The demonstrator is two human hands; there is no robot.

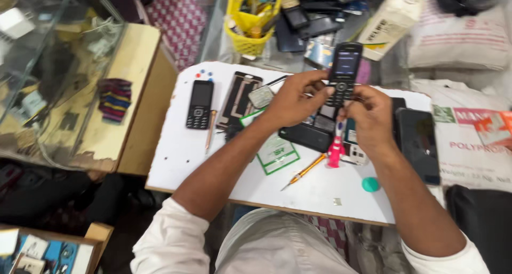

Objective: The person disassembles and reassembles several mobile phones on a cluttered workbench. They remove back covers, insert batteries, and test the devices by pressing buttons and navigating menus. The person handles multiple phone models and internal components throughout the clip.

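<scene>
1. Leftmost, spare black keypad phone [200, 104] flat on white tabletop [176, 156], untouched.
2. Left hand [293, 100] fingers wrapped on handset [344, 74], gripping its lower left edge.
3. Handset upright between hands, above tabletop, long axis vertical.
4. Right hand [373, 116] fingers pinching lower right edge, equally near.

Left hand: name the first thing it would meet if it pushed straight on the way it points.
Likely the black keypad phone, which the left hand already touches; depth beyond is unclear.

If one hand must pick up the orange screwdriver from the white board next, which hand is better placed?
Probably the right hand. Both hands grip the keypad phone, but the orange screwdriver lies below the right hand, nearer to it than to the left hand.
</scene>
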